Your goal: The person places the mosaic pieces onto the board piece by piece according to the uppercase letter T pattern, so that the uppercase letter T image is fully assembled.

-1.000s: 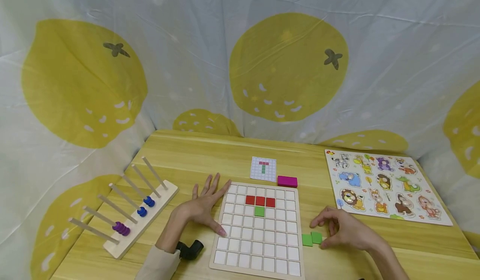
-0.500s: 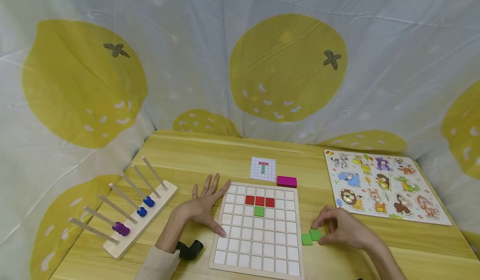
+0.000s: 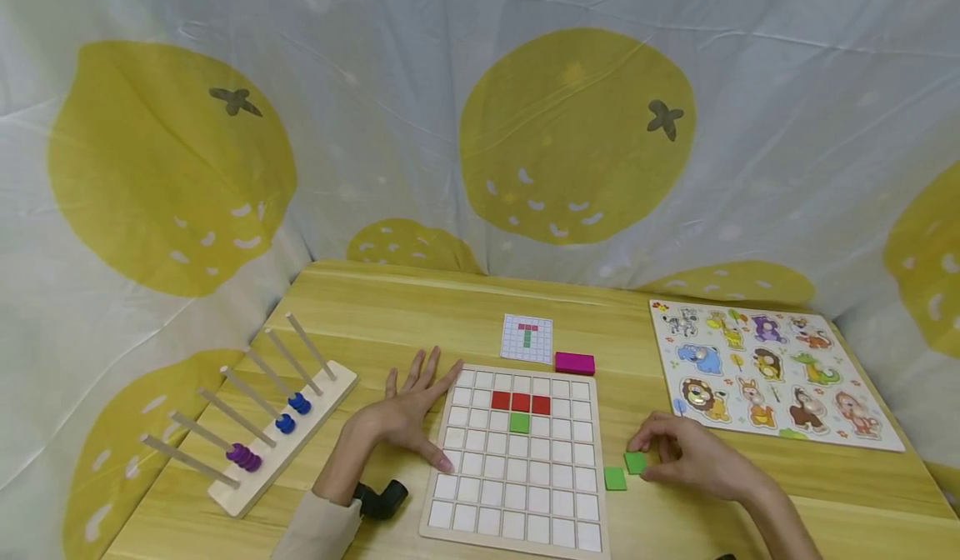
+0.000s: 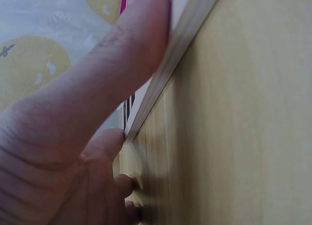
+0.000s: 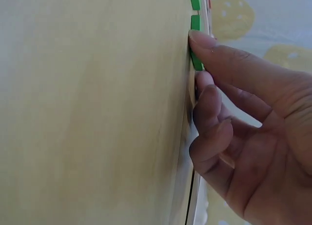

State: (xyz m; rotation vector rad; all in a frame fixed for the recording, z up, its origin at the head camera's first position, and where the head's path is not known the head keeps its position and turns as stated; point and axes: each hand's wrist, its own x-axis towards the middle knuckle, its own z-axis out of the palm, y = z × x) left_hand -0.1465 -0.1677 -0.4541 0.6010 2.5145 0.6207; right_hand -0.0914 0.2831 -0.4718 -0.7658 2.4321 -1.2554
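My left hand (image 3: 405, 414) lies with fingers spread at the left side of a wooden grid board (image 3: 491, 533), its thumb resting on the board's edge. In the left wrist view, that thumb (image 4: 131, 39) overlaps the board's rim (image 4: 161, 78). Three red square tiles (image 3: 521, 402) sit in a row on the board, with one green tile (image 3: 519, 422) under the middle one. Right of the board, my right hand (image 3: 693, 458) pinches a green square tile (image 3: 634, 462) between thumb and index finger, close over the table. Another green tile (image 3: 615, 479) lies beside the board.
A printed pattern card (image 3: 527, 338) and a magenta block (image 3: 574, 363) lie behind the board. At left stands a peg rack (image 3: 283, 452) with purple and blue beads. An animal puzzle board (image 3: 772, 368) lies at right. A patterned curtain closes off the back.
My right thumb and index finger have closed in on the right-hand green tile, which has shifted slightly away from the other one. The left hand stays in place.
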